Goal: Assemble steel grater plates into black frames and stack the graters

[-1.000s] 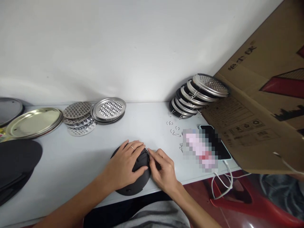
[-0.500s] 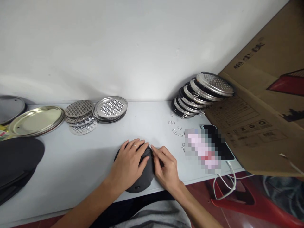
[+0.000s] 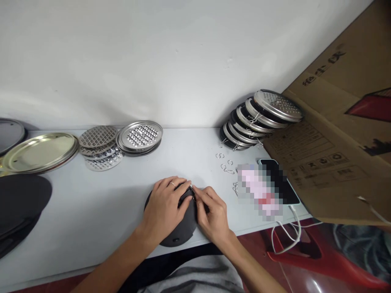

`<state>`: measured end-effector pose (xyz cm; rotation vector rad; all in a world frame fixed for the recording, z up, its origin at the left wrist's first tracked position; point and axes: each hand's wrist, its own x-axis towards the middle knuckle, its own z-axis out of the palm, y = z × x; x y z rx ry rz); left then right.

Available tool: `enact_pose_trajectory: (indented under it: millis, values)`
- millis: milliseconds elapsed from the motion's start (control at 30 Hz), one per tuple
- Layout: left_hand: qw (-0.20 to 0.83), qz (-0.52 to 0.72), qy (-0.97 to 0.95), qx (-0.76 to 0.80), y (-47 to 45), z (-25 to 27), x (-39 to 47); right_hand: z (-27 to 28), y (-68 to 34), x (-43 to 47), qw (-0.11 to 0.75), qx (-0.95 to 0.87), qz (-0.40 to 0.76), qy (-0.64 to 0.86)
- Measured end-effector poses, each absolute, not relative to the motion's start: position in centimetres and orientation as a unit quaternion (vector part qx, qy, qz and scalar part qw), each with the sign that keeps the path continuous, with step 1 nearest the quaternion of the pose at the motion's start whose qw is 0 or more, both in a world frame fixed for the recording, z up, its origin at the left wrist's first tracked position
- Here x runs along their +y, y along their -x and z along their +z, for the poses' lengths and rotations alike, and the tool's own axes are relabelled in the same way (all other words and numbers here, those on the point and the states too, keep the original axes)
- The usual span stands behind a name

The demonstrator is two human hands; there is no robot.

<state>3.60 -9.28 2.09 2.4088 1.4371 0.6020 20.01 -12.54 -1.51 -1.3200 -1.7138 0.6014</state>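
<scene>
A black round disc point(image 3: 181, 232) lies near the table's front edge, its upper part covered by my hands. Across its top rests my left hand point(image 3: 166, 205), the fingers bent over the far rim and the thumb on the surface, holding it. A thin ring sits on one finger. At the disc's right rim my right hand point(image 3: 214, 213) is closed, thumb and forefinger pinching a small metal wire clip point(image 3: 192, 185). A bit of round wire shows beside the fingertips; how it joins the disc is hidden.
Loose wire rings point(image 3: 227, 169) lie right of my hands. Farther back leans a stack of perforated metal discs with black backs point(image 3: 259, 116), against a cardboard box point(image 3: 324, 162). Grater discs point(image 3: 140, 136), gold lids point(image 3: 39, 152) and a black sheet point(image 3: 24, 199) stand left. A phone point(image 3: 282, 183) is cabled.
The view has shifted slightly, so most things sit a little farther left. Both hands keep their places on the disc, with the right still pinching the wire clip at its rim.
</scene>
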Motion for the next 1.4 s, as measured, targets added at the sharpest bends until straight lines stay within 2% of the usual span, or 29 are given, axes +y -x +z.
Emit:
enact_pose_trajectory:
  millis: [200, 633, 1400]
  values:
    - [0.138, 0.215, -0.831, 0.495, -3.59, 2.14, -9.16, -1.55, -19.97, -12.47, 0.443, -0.683, 0.239, 0.529]
    - [0.131, 0.207, -0.836, 0.491, -3.69, 2.06, -9.13, -1.67, -20.21, -12.19, 0.399, -0.734, 0.188, 0.516]
    - [0.124, 0.173, -0.836, 0.506, -4.22, 2.71, -8.9, -0.87, -20.08, -11.73, 0.348, -0.749, 0.204, 0.527]
